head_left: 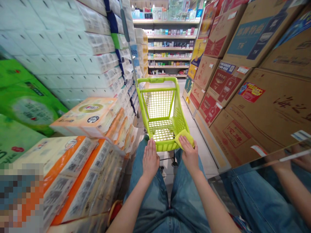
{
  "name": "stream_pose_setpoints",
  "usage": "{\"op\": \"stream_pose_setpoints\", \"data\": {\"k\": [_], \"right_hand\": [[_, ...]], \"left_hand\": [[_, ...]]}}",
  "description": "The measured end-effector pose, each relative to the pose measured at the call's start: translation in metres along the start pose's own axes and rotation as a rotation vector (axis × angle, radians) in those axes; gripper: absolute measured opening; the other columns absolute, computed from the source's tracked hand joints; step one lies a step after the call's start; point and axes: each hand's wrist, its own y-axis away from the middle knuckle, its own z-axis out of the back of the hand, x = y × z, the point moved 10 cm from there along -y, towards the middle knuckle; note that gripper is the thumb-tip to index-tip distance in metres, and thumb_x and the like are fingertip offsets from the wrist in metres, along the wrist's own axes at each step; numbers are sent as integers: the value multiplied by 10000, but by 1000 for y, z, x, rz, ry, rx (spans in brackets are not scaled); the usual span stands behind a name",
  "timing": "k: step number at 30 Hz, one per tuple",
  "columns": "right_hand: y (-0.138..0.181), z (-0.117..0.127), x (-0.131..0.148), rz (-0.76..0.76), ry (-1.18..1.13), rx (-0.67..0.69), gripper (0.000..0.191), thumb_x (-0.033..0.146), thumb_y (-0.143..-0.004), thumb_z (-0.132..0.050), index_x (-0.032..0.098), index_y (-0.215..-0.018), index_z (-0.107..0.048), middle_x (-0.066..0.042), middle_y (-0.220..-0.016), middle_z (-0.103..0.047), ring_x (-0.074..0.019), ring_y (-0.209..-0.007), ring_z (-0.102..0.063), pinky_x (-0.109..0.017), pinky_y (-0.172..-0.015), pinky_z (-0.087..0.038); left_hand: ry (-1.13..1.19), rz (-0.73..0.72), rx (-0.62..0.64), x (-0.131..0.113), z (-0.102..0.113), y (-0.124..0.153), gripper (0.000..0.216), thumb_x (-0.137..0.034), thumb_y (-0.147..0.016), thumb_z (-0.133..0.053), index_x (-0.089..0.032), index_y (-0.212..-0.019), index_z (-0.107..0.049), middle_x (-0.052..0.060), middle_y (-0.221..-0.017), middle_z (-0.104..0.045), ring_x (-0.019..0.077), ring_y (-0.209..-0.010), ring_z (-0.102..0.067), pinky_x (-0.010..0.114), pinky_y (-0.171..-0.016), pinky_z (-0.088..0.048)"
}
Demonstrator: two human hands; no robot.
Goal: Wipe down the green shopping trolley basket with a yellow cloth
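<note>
A small lime-green shopping cart (161, 110) stands in the aisle right in front of my knees. My left hand (150, 159) lies flat on my left jeans-covered knee, fingers stretched out together, holding nothing. My right hand (189, 152) presses a folded yellow-green cloth (184, 137) against the near right corner of the cart's rim, fingers laid over the cloth. The cart's basket holds nothing that I can see.
Stacked tissue packs (80, 77) in white, green and orange wall the left side. Brown cardboard boxes (252, 90) are piled along the right. Far shelves (170, 42) of goods close the aisle. A shiny surface (264, 194) at lower right mirrors my arm and jeans.
</note>
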Motion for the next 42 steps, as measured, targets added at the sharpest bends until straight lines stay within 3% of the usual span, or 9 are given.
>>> {"op": "stream_pose_setpoints", "data": {"k": [4, 11, 14, 19, 23, 25, 34, 38, 42], "right_hand": [[-4, 6, -21, -141, 28, -76, 735, -15, -746, -371, 254, -1424, -457, -65, -1412, -562, -196, -1340, -482, -534, -1163, -175], [-9, -32, 79, -8, -61, 30, 690, -24, -775, -367, 213, -1415, -472, -64, -1426, -547, -164, -1367, -444, -476, -1206, -71], [-10, -38, 98, 85, -108, 90, 657, -12, -807, -372, 210, -1418, -468, -66, -1433, -539, -153, -1382, -423, -466, -1209, -39], [-2, -20, 58, 198, -100, 118, 651, -18, -827, -351, 235, -1418, -462, -55, -1426, -548, -140, -1373, -434, -480, -1203, -48], [-2, 2, -6, 21, -10, -5, 668, -26, -791, -348, 233, -1391, -490, -55, -1415, -560, -162, -1350, -469, -513, -1187, -108], [-2, 5, -16, -64, 39, -61, 670, -27, -780, -356, 222, -1386, -495, -57, -1418, -557, -174, -1346, -475, -512, -1182, -138], [0, -46, 104, 86, -60, -4, 592, 15, -868, -390, 207, -1425, -455, -50, -1441, -531, -150, -1390, -408, -437, -1215, -33], [1, -40, 99, 170, -96, 39, 599, 13, -877, -374, 222, -1434, -438, -36, -1445, -527, -136, -1387, -409, -449, -1215, -6], [4, -19, 49, 148, -48, 45, 639, -11, -846, -346, 220, -1435, -436, -50, -1442, -531, -141, -1388, -412, -464, -1205, -71]], "left_hand": [[-4, 10, -6, 0, 1, 0, 891, -21, -787, -439, -135, -1555, -1, 143, -1604, -239, 247, -1491, -190, 473, -1187, -300], [-7, -6, 12, 3, -1, 1, 868, -37, -805, -435, -126, -1553, -4, 159, -1602, -239, 241, -1495, -174, 468, -1184, -299], [-12, -17, 17, 3, -1, 1, 860, -44, -810, -436, -118, -1552, -9, 170, -1599, -239, 247, -1497, -163, 471, -1183, -298], [-6, 0, 8, 4, 0, 2, 867, -36, -813, -426, -140, -1555, 12, 153, -1603, -240, 247, -1492, -185, 471, -1186, -292], [-2, -1, 0, 2, -1, 1, 876, -25, -803, -434, -138, -1556, 0, 145, -1605, -237, 248, -1492, -188, 464, -1189, -289], [0, 1, -1, 1, -1, 0, 875, -21, -802, -435, -131, -1555, -3, 149, -1606, -232, 253, -1493, -183, 470, -1186, -294], [-33, -17, 4, 3, 0, 2, 795, -57, -843, -430, -127, -1551, -77, 173, -1584, -280, 254, -1488, -201, 476, -1171, -319], [-38, -21, 15, 4, 0, 2, 789, -56, -838, -426, -124, -1550, -92, 160, -1589, -275, 244, -1494, -181, 466, -1182, -302], [-37, -6, 21, 4, -2, 1, 856, -42, -815, -445, -109, -1552, -13, 162, -1594, -260, 247, -1496, -174, 466, -1192, -283]]}}
